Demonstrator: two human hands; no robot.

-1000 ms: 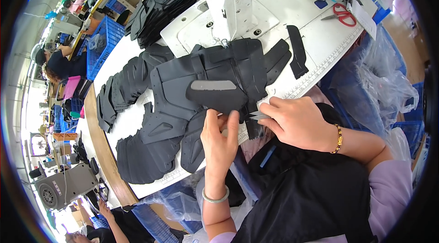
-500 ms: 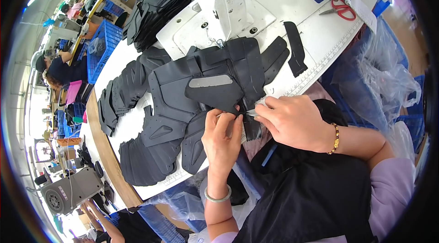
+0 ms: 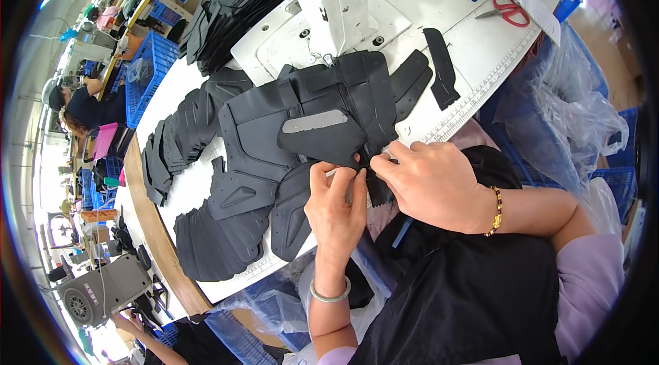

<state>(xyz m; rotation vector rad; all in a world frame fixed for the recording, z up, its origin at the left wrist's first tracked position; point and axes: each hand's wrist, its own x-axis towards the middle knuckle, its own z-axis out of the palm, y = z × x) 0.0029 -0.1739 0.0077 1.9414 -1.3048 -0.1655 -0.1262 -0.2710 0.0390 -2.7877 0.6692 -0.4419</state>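
Observation:
A black sewn panel piece (image 3: 257,118), made of several stitched parts with a grey strip (image 3: 316,122) on one flap, lies across the table in front of me. My left hand (image 3: 335,203) pinches the near edge of this piece, at the tip of the flap. Just to the right, my right hand (image 3: 432,179) is closed at the same edge, its fingertips close to the left ones. What sits between the right fingers is hidden. Beyond the piece stands a white sewing machine (image 3: 329,8), its needle area at the panel's far edge.
Fanned black pieces (image 3: 223,245) lie at left, with another black stack (image 3: 233,15) behind. A loose black strip (image 3: 441,66) and red-handled scissors (image 3: 508,9) rest at right. Blue crates (image 3: 154,70) and clear plastic bags (image 3: 570,118) flank the table. Other people work far left.
My right hand has shifted slightly left, toward the left fingertips. A pale pointed metal tip seen at its fingers before is now out of sight. My left hand keeps its pinch.

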